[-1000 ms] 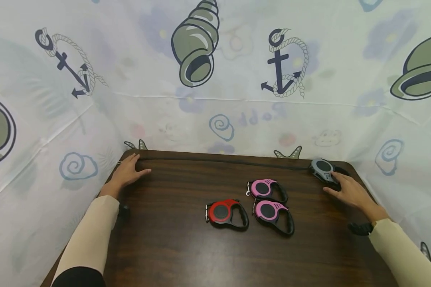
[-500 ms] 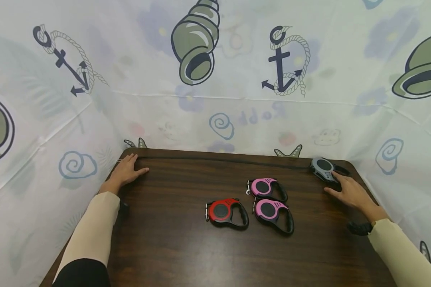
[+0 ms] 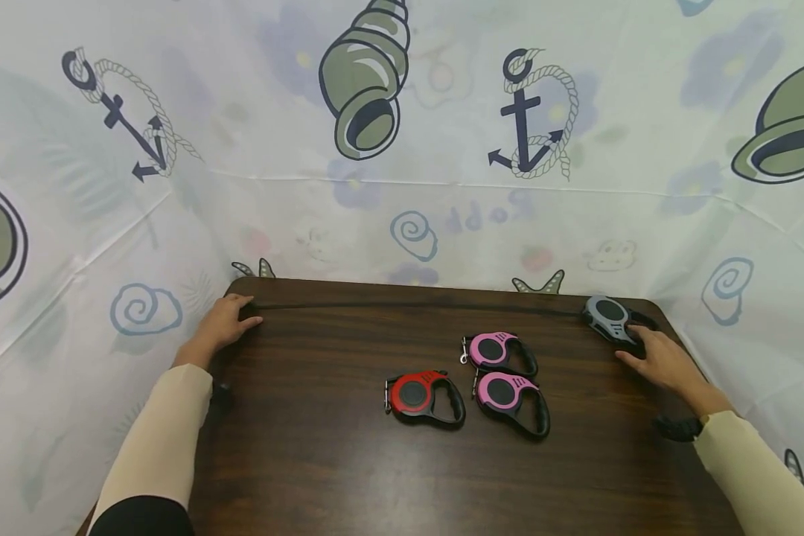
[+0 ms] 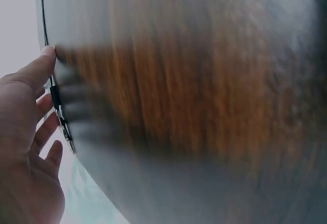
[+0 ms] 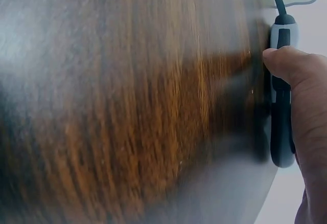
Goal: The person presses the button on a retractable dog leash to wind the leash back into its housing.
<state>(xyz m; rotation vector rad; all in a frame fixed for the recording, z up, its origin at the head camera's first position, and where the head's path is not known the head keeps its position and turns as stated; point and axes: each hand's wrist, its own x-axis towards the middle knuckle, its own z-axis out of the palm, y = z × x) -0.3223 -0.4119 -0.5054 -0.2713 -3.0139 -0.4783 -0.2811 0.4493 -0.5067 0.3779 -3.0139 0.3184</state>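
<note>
A grey retractable dog leash [image 3: 607, 316] lies near the table's back right corner. My right hand [image 3: 663, 362] holds its handle side; in the right wrist view the thumb [image 5: 291, 65] lies along the casing, and the other fingers are hidden. From the casing a black strap [image 3: 409, 304] runs almost straight along the back of the table to my left hand [image 3: 217, 327]. There the thumb stands apart from the fingers, one on each side of the strap. The left wrist view shows the strap's end and metal clip [image 4: 66, 132] close to the fingertips.
A red retractable leash [image 3: 413, 396] lies mid-table. Two pink ones lie right of it, the rear leash [image 3: 489, 349] just behind the front leash [image 3: 499, 391]. A patterned white cloth [image 3: 455, 223] rises around the brown table [image 3: 348, 476].
My left hand has shifted left and slightly nearer. The strap's left part has come nearer and lies straighter. The grey leash has slid slightly right, and the right hand's fingers have moved toward its handle.
</note>
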